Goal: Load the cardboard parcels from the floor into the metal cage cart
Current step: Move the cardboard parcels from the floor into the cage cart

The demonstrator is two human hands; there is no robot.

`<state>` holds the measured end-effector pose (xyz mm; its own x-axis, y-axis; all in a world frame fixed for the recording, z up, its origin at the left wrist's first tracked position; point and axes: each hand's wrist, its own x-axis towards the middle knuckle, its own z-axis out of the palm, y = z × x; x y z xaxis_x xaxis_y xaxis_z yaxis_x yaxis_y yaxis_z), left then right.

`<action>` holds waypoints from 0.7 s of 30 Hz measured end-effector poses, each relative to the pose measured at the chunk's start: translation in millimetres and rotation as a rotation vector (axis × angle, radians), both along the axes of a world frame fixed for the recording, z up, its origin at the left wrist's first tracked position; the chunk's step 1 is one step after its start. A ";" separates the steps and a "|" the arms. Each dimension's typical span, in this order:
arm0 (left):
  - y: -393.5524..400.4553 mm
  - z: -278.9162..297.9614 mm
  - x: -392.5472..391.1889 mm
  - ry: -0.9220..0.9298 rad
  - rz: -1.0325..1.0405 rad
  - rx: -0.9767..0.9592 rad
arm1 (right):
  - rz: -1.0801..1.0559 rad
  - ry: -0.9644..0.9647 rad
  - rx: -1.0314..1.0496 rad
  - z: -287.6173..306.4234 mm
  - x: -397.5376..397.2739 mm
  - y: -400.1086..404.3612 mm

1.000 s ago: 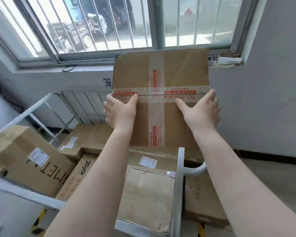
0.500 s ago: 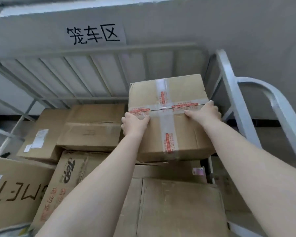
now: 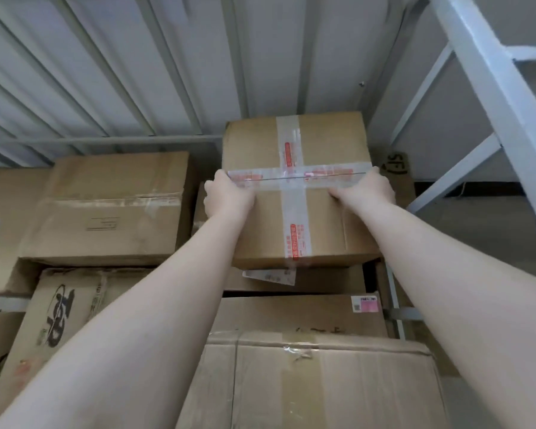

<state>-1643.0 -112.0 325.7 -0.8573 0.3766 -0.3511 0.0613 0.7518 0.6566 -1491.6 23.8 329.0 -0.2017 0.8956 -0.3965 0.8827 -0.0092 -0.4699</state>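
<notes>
A: Which step is being logged?

B: Placement. The taped parcel is being set on the stacked cartons at the far right corner of the cage cart, close against its barred back wall. Whether it is fully resting yet cannot be told.

A: Grip state?

B: The parcel is being held from both sides. The left hand is curled over the left top edge, the right hand over the right top edge; both are gripping the box, nothing is being pinched.

A: Next move?

B: Judged only: the box is probably being seated flat, then the hands are being released and another floor parcel is being fetched. Care is called for with the overhang at the near edge.

A: Readable text?

B: Red print on the clear cross tape is too small to read. "SF" is being made out on a dark-marked carton behind right. A pink label and a large black logo on the lower-left carton are being noted, unreadable.
</notes>
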 end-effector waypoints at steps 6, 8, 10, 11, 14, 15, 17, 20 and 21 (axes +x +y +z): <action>-2.7 -8.3 10.7 0.032 -0.108 -0.092 | 0.045 -0.081 -0.007 -8.3 2.4 -7.6; -2.9 2.4 21.9 0.059 -0.128 -0.133 | 0.100 -0.125 0.004 2.9 3.1 -11.3; -1.9 21.2 37.2 0.117 -0.158 -0.126 | 0.182 -0.138 0.059 24.0 4.3 -19.0; -0.8 35.0 47.0 0.121 -0.170 -0.100 | 0.225 -0.120 0.081 39.1 6.7 -23.0; -0.4 91.0 81.3 0.132 -0.199 -0.013 | 0.345 -0.023 0.128 103.7 25.3 -32.5; -2.0 112.6 93.9 0.157 -0.206 0.013 | 0.391 0.010 0.144 129.7 37.6 -34.5; -4.4 155.9 120.0 0.200 -0.217 0.050 | 0.506 0.045 0.191 178.6 69.2 -36.6; -2.3 221.2 168.9 0.265 -0.263 0.085 | 0.589 0.078 0.247 242.2 132.5 -32.3; -0.1 241.8 189.8 0.285 -0.282 0.105 | 0.579 0.090 0.264 260.5 158.5 -29.2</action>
<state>-1453.2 -112.0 567.5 -0.7725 0.6321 -0.0612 0.4463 0.6089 0.6558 -1333.1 -5.4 589.5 -0.7041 0.6970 -0.1360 0.6669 0.5832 -0.4639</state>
